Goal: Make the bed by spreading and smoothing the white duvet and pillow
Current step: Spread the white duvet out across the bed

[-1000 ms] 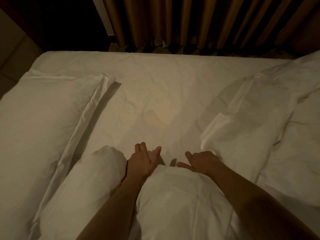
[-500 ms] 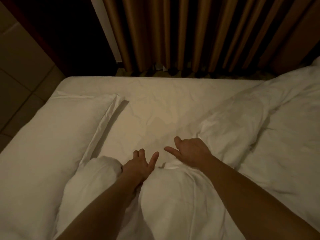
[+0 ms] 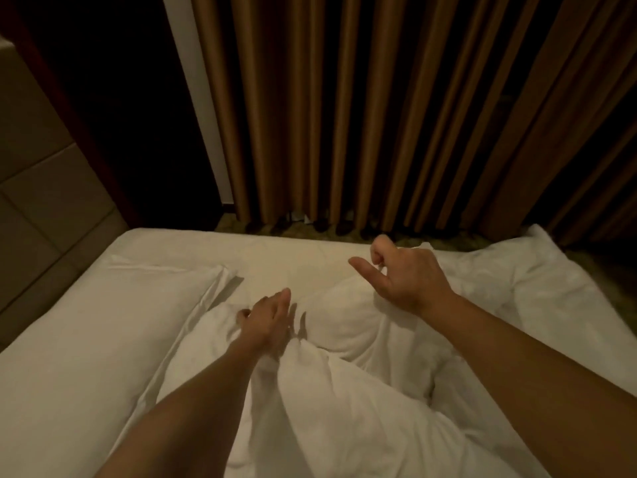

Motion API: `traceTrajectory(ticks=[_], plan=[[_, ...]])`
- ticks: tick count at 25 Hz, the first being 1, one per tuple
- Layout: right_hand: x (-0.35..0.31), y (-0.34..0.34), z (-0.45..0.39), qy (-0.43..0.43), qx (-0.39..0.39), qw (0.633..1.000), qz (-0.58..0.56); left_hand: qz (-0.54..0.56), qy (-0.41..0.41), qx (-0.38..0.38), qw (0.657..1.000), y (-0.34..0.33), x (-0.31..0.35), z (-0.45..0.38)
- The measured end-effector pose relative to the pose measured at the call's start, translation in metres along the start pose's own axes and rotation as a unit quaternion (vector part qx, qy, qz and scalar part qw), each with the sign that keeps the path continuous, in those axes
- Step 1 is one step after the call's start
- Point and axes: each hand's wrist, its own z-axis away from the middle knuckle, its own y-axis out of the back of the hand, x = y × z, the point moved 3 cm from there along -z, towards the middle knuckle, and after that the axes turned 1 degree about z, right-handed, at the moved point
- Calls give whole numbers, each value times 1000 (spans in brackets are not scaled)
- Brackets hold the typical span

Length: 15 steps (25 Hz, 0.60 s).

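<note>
The white duvet (image 3: pixel 362 391) lies bunched in the middle and right of the bed, its front edge pushed towards the far side. My right hand (image 3: pixel 408 276) grips that edge with curled fingers, the index finger pointing left, and holds the fabric lifted a little off the sheet. My left hand (image 3: pixel 270 320) lies on the duvet's left fold with its fingers straight. The white pillow (image 3: pixel 86 339) rests flat at the left, next to the duvet's fold. A strip of bare white sheet (image 3: pixel 275 253) shows beyond both hands.
Brown pleated curtains (image 3: pixel 344 115) hang just behind the bed's far edge, above a narrow strip of patterned floor (image 3: pixel 310 229). A tiled wall (image 3: pixel 34 201) and a dark gap stand at the left.
Both hands have moved the duvet's edge farther across the bed; the right hand went further and rose. My view has tilted up, showing more curtain.
</note>
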Motion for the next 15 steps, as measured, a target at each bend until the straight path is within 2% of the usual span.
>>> traceTrajectory(ticks=[4, 6, 8, 9, 10, 13, 15], plan=[[1, -1, 9, 55, 28, 998, -9, 85, -67, -88, 990, -43, 57, -47], [1, -8, 10, 85, 59, 994, -15, 48, -103, -149, 982, -74, 80, -63], [5, -16, 6, 105, 56, 993, -12, 22, -106, -192, 975, -99, 81, -56], [9, -20, 6, 120, 52, 991, -8, 36, -110, -181, 977, -101, 76, -48], [13, -23, 4, 139, 57, 989, -4, 27, -117, -144, 982, -89, 74, -42], [18, -28, -17, 165, 88, 982, 10, 76, -11, 55, 996, 14, 82, -49], [19, -14, -69, 150, 148, 977, 25, 45, -28, 177, 983, 114, 108, -82]])
